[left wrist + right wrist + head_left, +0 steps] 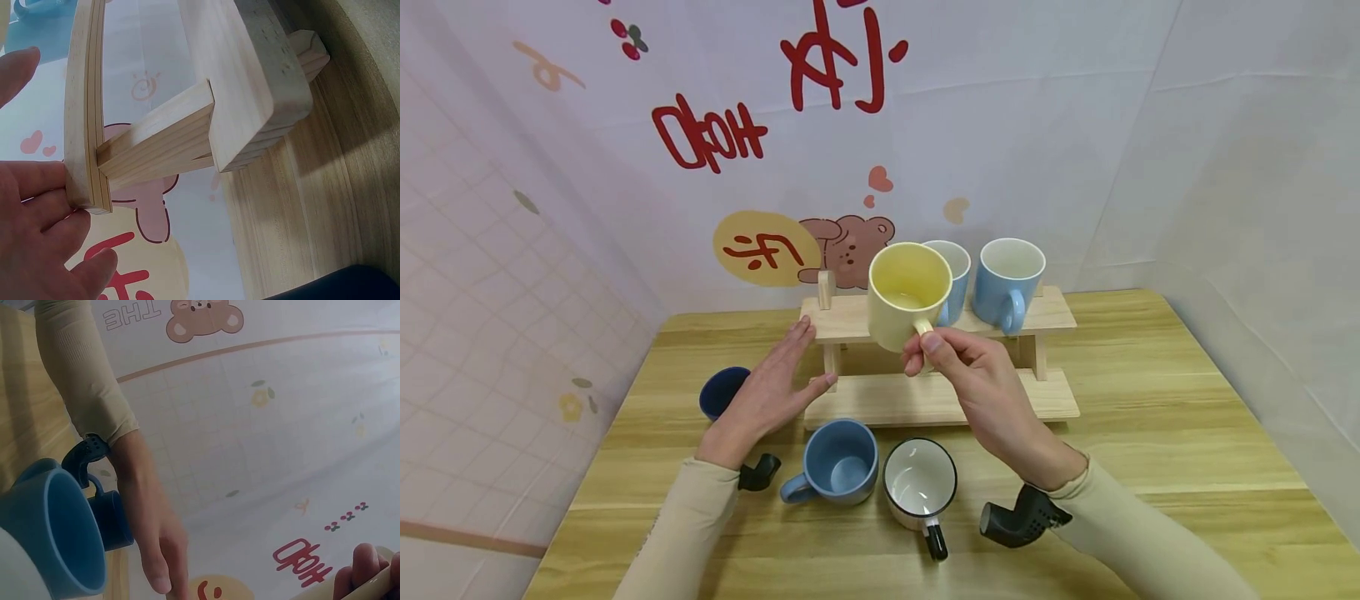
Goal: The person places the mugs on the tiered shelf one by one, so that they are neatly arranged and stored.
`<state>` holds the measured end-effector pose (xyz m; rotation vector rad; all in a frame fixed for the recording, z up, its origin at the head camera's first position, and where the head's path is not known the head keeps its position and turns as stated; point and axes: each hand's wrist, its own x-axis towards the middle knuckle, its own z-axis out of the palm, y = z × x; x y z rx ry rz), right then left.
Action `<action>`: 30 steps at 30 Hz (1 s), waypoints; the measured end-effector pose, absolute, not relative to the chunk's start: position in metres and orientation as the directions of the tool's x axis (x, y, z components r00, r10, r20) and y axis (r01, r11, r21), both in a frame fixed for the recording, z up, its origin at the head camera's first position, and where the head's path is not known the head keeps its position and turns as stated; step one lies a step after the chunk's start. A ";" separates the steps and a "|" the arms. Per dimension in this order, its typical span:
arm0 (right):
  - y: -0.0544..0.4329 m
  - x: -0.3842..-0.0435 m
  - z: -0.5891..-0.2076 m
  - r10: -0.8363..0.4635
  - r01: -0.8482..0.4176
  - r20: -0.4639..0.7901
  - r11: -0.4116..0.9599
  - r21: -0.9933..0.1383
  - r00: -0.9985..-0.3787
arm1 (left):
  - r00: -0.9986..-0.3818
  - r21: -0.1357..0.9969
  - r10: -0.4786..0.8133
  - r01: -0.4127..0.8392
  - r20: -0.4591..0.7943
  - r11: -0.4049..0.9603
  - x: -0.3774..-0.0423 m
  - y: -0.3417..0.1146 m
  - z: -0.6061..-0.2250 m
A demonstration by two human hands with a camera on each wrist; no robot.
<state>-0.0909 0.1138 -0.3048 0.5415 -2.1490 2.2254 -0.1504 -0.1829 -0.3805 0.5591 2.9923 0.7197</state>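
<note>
In the head view my right hand (992, 392) pinches the handle of a yellow mug (906, 287), held up in front of the upper board of a two-tier wooden shelf (842, 317). The mug tilts so that its inside shows. My left hand (767, 400) reaches to the shelf's left end. Seen from the left wrist, the fingers of my left hand (44, 219) touch the end of the upper board (84, 125). Two light blue mugs, one (1009, 279) at the right and one (957, 275) partly hidden behind the yellow mug, stand on that board.
In front of the shelf stand a grey-blue mug (841, 462) and a white mug with black rim and handle (920, 483). A dark blue mug (722, 392) is partly covered by my left hand. Printed cloth (1037, 125) hangs behind the wooden table (1150, 417).
</note>
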 end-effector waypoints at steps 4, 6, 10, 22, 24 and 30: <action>0.106 -0.099 -0.303 -0.231 -0.228 0.241 -0.084 -0.970 -0.943 | -0.937 0.442 0.343 0.333 0.059 0.833 -0.150 -0.182 -0.380; 0.101 -0.103 -0.303 -0.228 -0.228 0.244 -0.094 -0.969 -0.942 | -0.938 0.440 0.341 0.330 0.055 0.835 -0.151 -0.182 -0.380; 0.093 -0.113 -0.305 -0.239 -0.226 0.246 -0.109 -0.968 -0.939 | -0.941 0.437 0.336 0.323 0.050 0.839 -0.151 -0.182 -0.379; 0.072 -0.134 -0.315 -0.242 -0.213 0.220 -0.053 -0.976 -0.945 | -0.943 0.451 0.330 0.316 0.049 0.835 -0.151 -0.181 -0.380; 0.070 -0.138 -0.315 -0.235 -0.203 0.209 -0.050 -0.978 -0.949 | -0.943 0.450 0.329 0.315 0.050 0.836 -0.151 -0.180 -0.380; 0.062 -0.148 -0.320 -0.199 -0.178 0.185 -0.051 -0.983 -0.962 | -0.945 0.444 0.322 0.309 0.048 0.841 -0.151 -0.180 -0.379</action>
